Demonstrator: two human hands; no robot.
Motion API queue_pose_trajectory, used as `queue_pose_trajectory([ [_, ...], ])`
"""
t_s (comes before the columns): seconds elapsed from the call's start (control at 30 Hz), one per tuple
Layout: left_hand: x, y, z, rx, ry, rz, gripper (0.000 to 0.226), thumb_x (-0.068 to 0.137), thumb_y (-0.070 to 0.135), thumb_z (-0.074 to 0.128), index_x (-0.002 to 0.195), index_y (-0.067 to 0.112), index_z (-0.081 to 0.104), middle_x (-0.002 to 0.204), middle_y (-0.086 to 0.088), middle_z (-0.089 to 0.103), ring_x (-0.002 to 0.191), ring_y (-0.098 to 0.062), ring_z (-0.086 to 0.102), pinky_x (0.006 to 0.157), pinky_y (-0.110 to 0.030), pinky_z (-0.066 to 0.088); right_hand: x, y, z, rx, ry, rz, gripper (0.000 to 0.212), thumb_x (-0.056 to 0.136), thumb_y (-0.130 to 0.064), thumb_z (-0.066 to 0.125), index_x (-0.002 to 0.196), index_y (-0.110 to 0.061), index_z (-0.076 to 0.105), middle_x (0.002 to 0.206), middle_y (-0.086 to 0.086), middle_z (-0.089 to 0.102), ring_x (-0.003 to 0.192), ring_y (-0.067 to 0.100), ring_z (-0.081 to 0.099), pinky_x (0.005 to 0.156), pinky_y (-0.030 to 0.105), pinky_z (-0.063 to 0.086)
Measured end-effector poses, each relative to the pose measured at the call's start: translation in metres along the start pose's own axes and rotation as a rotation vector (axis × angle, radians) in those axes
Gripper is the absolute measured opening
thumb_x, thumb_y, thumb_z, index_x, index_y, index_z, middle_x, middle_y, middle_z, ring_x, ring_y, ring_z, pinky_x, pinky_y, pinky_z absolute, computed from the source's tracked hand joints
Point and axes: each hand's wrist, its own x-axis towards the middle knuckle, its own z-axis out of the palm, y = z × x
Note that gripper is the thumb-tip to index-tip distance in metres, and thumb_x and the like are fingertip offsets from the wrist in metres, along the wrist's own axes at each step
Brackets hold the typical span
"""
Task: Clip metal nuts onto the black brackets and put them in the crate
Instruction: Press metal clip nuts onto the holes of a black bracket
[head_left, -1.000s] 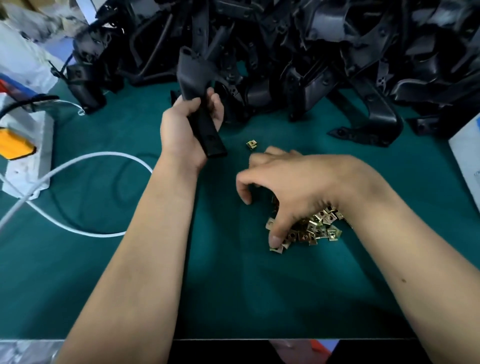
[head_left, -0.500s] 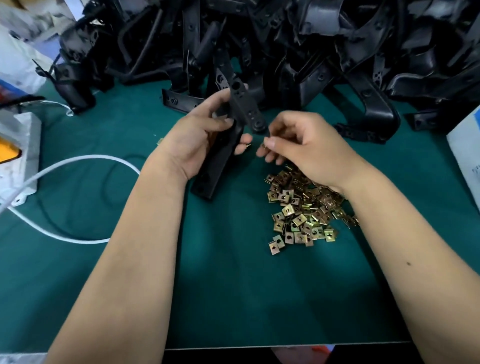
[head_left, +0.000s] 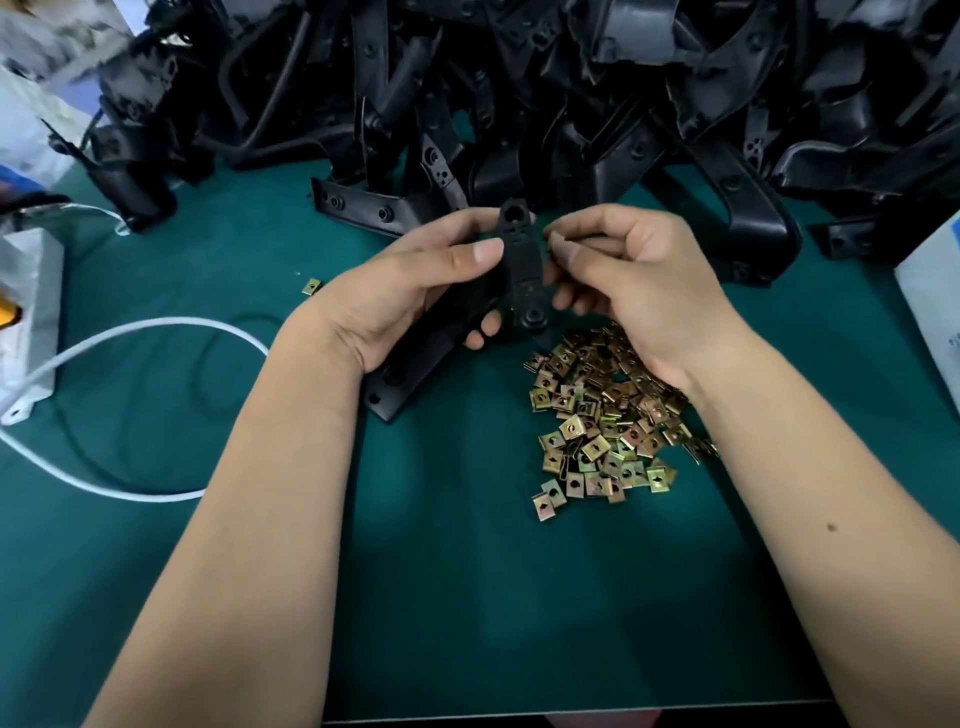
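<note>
From the head view, the left hand (head_left: 410, 291) grips a long black plastic bracket (head_left: 519, 270), thumb laid across its front and fingers curled behind, holding it above the dark green table mat (head_left: 467, 597). The right hand (head_left: 634, 280) meets the bracket's right edge with thumb and forefinger pinched together; whether a nut sits between them I cannot tell. Beneath the right wrist, a heap of small square brass-coloured metal clip nuts (head_left: 602, 421) lies on the mat. One stray clip nut (head_left: 311, 286) lies left of the hands. A tangled pile of black brackets (head_left: 571, 93) fills the far edge. A white cable (head_left: 156, 332) loops at the left.
</note>
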Motion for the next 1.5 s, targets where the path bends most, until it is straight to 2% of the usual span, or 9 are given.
queue_pose_trajectory([
  [0.1, 0.000, 0.000, 0.000, -0.027, 0.010, -0.001, 0.074, 0.084, 0.027, 0.072, 0.149, 0.008, 0.044, 0.109, -0.022, 0.061, 0.077, -0.027, 0.057, 0.063, -0.035, 0.049, 0.000, 0.001, 0.000, -0.025, -0.017, -0.005, 0.010, 0.100, -0.003, 0.062, 0.111, -0.001, 0.064, 0.077, 0.007, 0.076, 0.062, 0.019, 0.068, 0.055, 0.025, 0.051],
  [0.17, -0.001, -0.001, 0.000, -0.008, -0.005, 0.018, 0.078, 0.081, 0.011, 0.077, 0.151, 0.009, 0.042, 0.103, -0.018, 0.063, 0.078, -0.026, 0.058, 0.064, -0.034, 0.051, 0.000, 0.002, 0.001, -0.057, -0.032, -0.019, 0.007, 0.101, -0.002, 0.060, 0.105, -0.001, 0.066, 0.076, 0.006, 0.076, 0.061, 0.017, 0.067, 0.053, 0.025, 0.051],
  [0.3, -0.002, 0.001, 0.001, 0.079, -0.029, 0.045, 0.082, 0.077, -0.006, 0.073, 0.151, 0.013, 0.042, 0.106, -0.018, 0.067, 0.078, -0.029, 0.054, 0.065, -0.030, 0.053, 0.001, 0.006, 0.004, -0.139, -0.013, -0.052, 0.008, 0.101, -0.007, 0.064, 0.099, -0.003, 0.070, 0.073, 0.003, 0.073, 0.059, 0.014, 0.064, 0.044, 0.026, 0.049],
  [0.5, 0.004, -0.001, 0.008, 0.065, 0.073, 0.050, 0.078, 0.076, -0.003, 0.077, 0.147, 0.008, 0.044, 0.095, -0.010, 0.068, 0.075, -0.019, 0.060, 0.059, -0.032, 0.050, 0.001, 0.009, 0.008, -0.191, 0.062, -0.105, 0.016, 0.101, -0.013, 0.064, 0.088, -0.011, 0.072, 0.065, -0.001, 0.065, 0.052, 0.016, 0.055, 0.042, 0.028, 0.045],
  [0.67, -0.002, 0.004, 0.004, 0.123, -0.037, 0.054, 0.083, 0.076, 0.000, 0.076, 0.151, 0.011, 0.042, 0.116, -0.009, 0.065, 0.088, -0.014, 0.062, 0.064, -0.031, 0.052, 0.000, 0.003, 0.005, 0.028, 0.087, -0.132, 0.016, 0.097, -0.005, 0.066, 0.095, -0.016, 0.078, 0.083, -0.001, 0.075, 0.073, 0.013, 0.066, 0.060, 0.025, 0.054],
  [0.8, -0.002, 0.003, 0.006, 0.059, 0.023, 0.026, 0.067, 0.086, 0.017, 0.074, 0.148, 0.015, 0.047, 0.110, -0.018, 0.060, 0.074, -0.021, 0.054, 0.059, -0.030, 0.048, -0.001, 0.001, 0.004, 0.131, 0.068, -0.086, 0.023, 0.096, 0.002, 0.065, 0.098, -0.015, 0.079, 0.086, 0.002, 0.075, 0.078, 0.013, 0.065, 0.066, 0.023, 0.055],
  [0.9, 0.000, 0.002, 0.007, 0.082, 0.070, 0.005, 0.057, 0.090, 0.019, 0.070, 0.143, 0.014, 0.050, 0.103, -0.018, 0.063, 0.066, -0.022, 0.054, 0.056, -0.029, 0.049, -0.002, -0.001, 0.006, 0.122, 0.052, -0.103, 0.026, 0.095, 0.005, 0.065, 0.100, -0.015, 0.079, 0.090, 0.001, 0.078, 0.079, 0.012, 0.068, 0.069, 0.022, 0.056],
  [1.13, 0.000, 0.002, 0.009, 0.084, 0.051, -0.001, 0.058, 0.089, 0.016, 0.071, 0.142, 0.008, 0.047, 0.094, -0.013, 0.066, 0.063, -0.025, 0.054, 0.054, -0.030, 0.049, -0.003, -0.003, 0.007, 0.094, 0.093, -0.088, 0.018, 0.099, -0.004, 0.065, 0.093, -0.015, 0.079, 0.079, 0.003, 0.071, 0.072, 0.015, 0.063, 0.057, 0.024, 0.054],
  [1.5, -0.001, 0.005, 0.013, 0.139, 0.022, -0.017, 0.057, 0.086, 0.017, 0.073, 0.139, 0.013, 0.052, 0.088, -0.008, 0.070, 0.063, -0.023, 0.057, 0.054, -0.030, 0.052, -0.003, -0.006, 0.005, 0.147, 0.105, -0.041, 0.011, 0.094, 0.002, 0.068, 0.091, -0.005, 0.076, 0.073, 0.005, 0.070, 0.064, 0.013, 0.059, 0.054, 0.022, 0.049],
])
